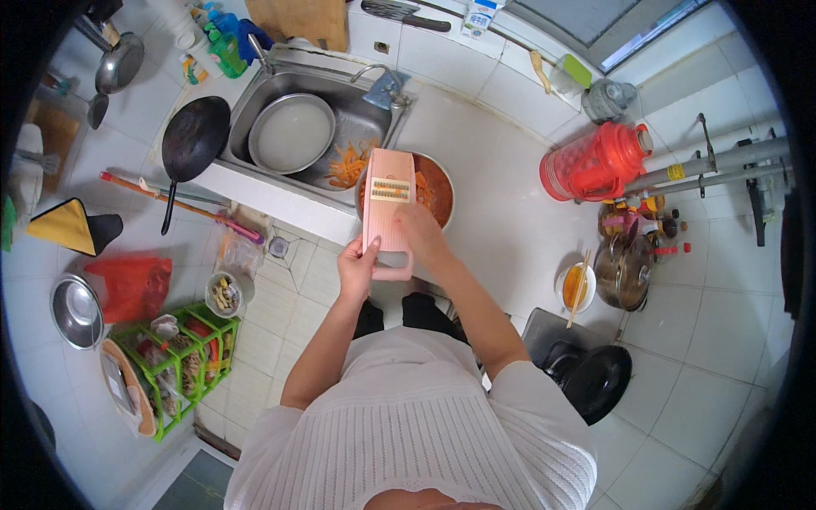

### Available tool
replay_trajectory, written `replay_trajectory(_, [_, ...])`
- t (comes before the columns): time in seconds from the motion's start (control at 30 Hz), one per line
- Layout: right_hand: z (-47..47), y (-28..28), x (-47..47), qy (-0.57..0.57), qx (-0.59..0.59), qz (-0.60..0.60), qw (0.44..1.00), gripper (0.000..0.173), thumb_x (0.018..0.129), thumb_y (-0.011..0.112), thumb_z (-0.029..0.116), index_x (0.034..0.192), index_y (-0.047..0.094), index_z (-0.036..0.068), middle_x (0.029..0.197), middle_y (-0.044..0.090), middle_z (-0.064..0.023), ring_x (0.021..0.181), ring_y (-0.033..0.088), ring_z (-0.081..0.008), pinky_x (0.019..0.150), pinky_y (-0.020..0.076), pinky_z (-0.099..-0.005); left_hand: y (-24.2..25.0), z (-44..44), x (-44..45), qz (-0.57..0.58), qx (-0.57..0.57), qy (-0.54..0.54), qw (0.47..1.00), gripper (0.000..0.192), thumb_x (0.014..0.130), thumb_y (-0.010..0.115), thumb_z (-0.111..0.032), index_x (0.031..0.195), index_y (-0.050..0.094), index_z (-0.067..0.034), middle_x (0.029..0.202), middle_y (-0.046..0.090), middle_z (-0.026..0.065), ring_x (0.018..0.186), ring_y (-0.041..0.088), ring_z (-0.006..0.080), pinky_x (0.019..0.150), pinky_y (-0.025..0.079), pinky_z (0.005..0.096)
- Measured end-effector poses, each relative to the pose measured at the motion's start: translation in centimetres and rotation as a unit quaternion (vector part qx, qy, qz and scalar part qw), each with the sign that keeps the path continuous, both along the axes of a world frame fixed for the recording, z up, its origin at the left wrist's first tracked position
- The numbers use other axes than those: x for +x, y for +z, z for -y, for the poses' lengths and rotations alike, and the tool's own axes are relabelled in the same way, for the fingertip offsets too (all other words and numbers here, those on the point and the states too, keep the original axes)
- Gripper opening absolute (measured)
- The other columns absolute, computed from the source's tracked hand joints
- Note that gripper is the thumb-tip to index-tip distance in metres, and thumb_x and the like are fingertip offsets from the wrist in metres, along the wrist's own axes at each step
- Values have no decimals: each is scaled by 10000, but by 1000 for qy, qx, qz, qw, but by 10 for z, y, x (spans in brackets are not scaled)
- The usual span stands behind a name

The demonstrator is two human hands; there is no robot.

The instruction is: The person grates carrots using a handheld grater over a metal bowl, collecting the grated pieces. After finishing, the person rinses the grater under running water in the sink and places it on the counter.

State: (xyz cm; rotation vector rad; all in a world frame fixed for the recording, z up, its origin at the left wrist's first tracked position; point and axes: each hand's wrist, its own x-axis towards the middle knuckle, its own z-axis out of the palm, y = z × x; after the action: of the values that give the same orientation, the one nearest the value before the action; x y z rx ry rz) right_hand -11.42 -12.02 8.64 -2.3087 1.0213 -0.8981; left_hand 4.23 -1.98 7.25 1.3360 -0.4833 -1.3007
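My left hand (357, 266) grips the left edge of a pink plastic grater (382, 220) near its looped handle. A metal grating panel (391, 190) is set in the grater's upper part. My right hand (424, 237) lies curled against the grater's face below that panel; its fingers hide whatever may be under them. The grater's far end reaches over a round metal bowl (452, 203). Orange shreds, apparently carrot (436, 199), lie inside the bowl, which the grater partly covers.
Left of the bowl, a steel sink (349, 89) holds a metal basin (293, 132) of cloudy liquid and orange peelings (352, 164). A red thermos (590, 162) stands at right on the white counter (491, 210). Chopsticks (579, 288) rest across a bowl of orange-yellow liquid (570, 280).
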Motion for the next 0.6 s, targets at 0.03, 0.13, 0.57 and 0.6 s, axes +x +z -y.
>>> replay_trajectory(0.03, [4,-3,-3,-13,-42,17,999,81,850,657,43,923,622,40,967,622,-130,978,607,-337,901,500,-437,-1,0,3,3,2,0,1000,335,945,743,-181,1240,687,-32,709,573,-71,552,442,18,472,332,183])
replay_trajectory(0.13, [23,-13,-19,-174,43,65,982,115,877,606,53,982,650,33,1003,644,-150,1012,609,-351,917,499,-438,-2,-3,13,7,9,33,999,304,955,730,-168,1218,695,-21,701,564,-73,536,429,18,469,332,189])
replay_trajectory(0.57, [114,-84,-2,-91,28,-294,951,259,928,507,75,1127,670,50,1139,654,-169,1073,631,-350,943,526,-431,8,-17,53,-25,-20,63,997,229,967,709,-136,1156,691,-7,799,637,-43,547,423,21,498,340,181])
replay_trajectory(0.6, [114,-86,-1,-93,47,-306,946,256,929,505,70,1124,669,45,1143,651,-175,1072,632,-354,938,529,-432,10,-19,53,-35,-7,68,997,221,970,706,-135,1150,690,-8,803,637,-42,547,422,21,500,341,181])
